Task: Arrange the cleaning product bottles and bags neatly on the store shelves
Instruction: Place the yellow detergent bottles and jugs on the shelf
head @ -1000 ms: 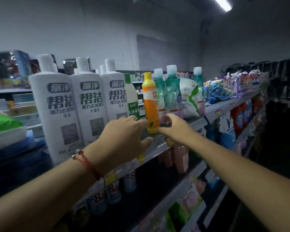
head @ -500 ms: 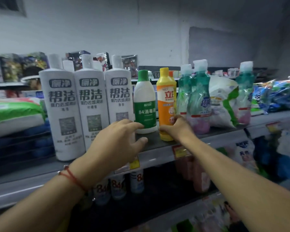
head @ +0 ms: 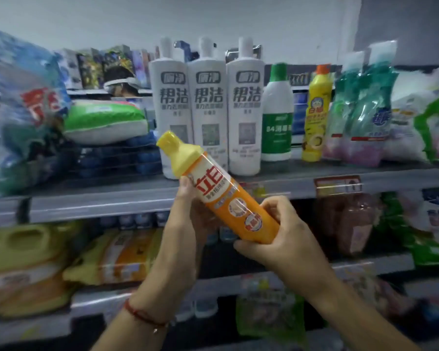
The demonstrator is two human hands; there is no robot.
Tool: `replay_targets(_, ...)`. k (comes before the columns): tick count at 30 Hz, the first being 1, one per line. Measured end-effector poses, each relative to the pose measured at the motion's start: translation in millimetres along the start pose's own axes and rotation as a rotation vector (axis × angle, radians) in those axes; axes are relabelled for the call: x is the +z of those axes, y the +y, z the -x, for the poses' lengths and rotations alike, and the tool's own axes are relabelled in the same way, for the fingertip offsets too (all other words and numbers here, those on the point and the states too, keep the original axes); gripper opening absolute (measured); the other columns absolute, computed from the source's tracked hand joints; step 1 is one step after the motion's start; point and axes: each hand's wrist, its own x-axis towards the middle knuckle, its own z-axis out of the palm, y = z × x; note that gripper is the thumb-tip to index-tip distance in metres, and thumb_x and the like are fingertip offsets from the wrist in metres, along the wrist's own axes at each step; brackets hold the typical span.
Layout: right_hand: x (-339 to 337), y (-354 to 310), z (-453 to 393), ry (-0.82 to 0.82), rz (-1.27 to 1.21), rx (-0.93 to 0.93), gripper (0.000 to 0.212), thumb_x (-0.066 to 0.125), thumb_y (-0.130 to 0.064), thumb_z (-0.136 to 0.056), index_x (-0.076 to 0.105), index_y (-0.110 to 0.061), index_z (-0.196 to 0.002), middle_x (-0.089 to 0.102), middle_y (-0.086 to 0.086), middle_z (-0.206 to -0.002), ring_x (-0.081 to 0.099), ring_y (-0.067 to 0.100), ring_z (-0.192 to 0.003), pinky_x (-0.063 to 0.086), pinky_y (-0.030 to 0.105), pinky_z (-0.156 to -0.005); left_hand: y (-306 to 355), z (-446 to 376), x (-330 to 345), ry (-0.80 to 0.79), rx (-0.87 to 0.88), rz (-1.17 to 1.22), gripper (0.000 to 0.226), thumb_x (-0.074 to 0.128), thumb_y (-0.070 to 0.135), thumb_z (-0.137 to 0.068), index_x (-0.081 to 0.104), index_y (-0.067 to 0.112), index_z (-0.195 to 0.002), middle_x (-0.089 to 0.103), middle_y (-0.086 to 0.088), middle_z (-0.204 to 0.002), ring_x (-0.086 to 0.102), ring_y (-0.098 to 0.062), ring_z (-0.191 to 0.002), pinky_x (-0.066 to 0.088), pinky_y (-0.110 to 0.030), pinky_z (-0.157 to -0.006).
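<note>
An orange bottle (head: pixel 228 196) with a yellow cap is tilted, cap up-left, in front of the top shelf (head: pixel 302 177). My left hand (head: pixel 190 211) holds its middle from behind. My right hand (head: pixel 276 236) grips its base. On the shelf stand three tall white bottles (head: pixel 208 105), a white bottle with a green label (head: pixel 276 115) and a small yellow bottle (head: pixel 316 115). Green refill pouches (head: pixel 365 107) and a white and green bag (head: pixel 421 117) lie to the right.
A green and white bag (head: pixel 104 120) rests on a stack at the shelf's left, beside a blue bag (head: pixel 18 107). Lower shelves hold yellow bags (head: pixel 26 264) and green packs (head: pixel 269 310). A person's head (head: pixel 121 82) shows behind the shelf.
The orange bottle has come off the shelf and is now tilted in both hands. A small yellow bottle is uncovered where it stood. The view has swung left.
</note>
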Motion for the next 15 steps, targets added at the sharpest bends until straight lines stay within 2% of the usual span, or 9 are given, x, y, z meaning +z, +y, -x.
replay_targets(3, 52, -5, 43, -0.104, 0.017, 0.105, 0.063, 0.087, -0.053, -0.065, 0.044, -0.044, -0.11, 0.062, -0.018, -0.1, 0.064, 0.0, -0.083, 0.055, 0.02, -0.064, -13, 39, -45, 0.171, -0.204, 0.18, 0.063, 0.034, 0.063, -0.096, 0.067, 0.016, -0.121, 0.071, -0.02, -0.12, 0.07, -0.031, -0.106, 0.052, -0.052, -0.099)
replay_targets(5, 87, -10, 73, -0.186, -0.021, 0.159, 0.068, 0.084, -0.062, -0.06, 0.044, -0.048, -0.114, 0.062, -0.019, -0.105, 0.063, -0.002, -0.086, 0.057, 0.025, -0.074, -15, 63, -76, 0.288, -0.307, 0.312, 0.068, 0.038, 0.067, -0.094, 0.065, 0.011, -0.121, 0.069, -0.028, -0.118, 0.069, -0.039, -0.104, 0.048, -0.057, -0.103)
replay_targets(8, 137, -18, 118, -0.325, -0.132, 0.267, 0.074, 0.08, -0.066, -0.052, 0.045, -0.053, -0.115, 0.061, -0.02, -0.112, 0.066, 0.001, -0.089, 0.059, 0.027, -0.074, -14, 104, -125, 0.395, -0.406, 0.39, 0.07, 0.04, 0.067, -0.095, 0.062, 0.007, -0.123, 0.07, -0.023, -0.106, 0.069, -0.036, -0.096, 0.048, -0.056, -0.1)
replay_targets(12, 189, -30, 165, -0.459, -0.25, 0.352, 0.077, 0.083, -0.063, -0.051, 0.046, -0.055, -0.117, 0.059, -0.022, -0.118, 0.066, 0.003, -0.096, 0.061, 0.028, -0.074, -2, 160, -183, 0.448, -0.462, 0.375, 0.071, 0.039, 0.061, -0.099, 0.058, 0.0, -0.13, 0.066, -0.026, -0.111, 0.068, -0.038, -0.097, 0.053, -0.05, -0.091)
replay_targets(15, 216, -41, 189, -0.585, -0.297, 0.388, 0.078, 0.086, -0.059, -0.057, 0.044, -0.054, -0.122, 0.056, -0.022, -0.121, 0.064, 0.005, -0.103, 0.059, 0.025, -0.076, 11, 199, -215, 0.473, -0.459, 0.364, 0.06, 0.038, 0.051, -0.101, 0.059, 0.002, -0.127, 0.066, -0.026, -0.114, 0.068, -0.037, -0.097, 0.053, -0.05, -0.091)
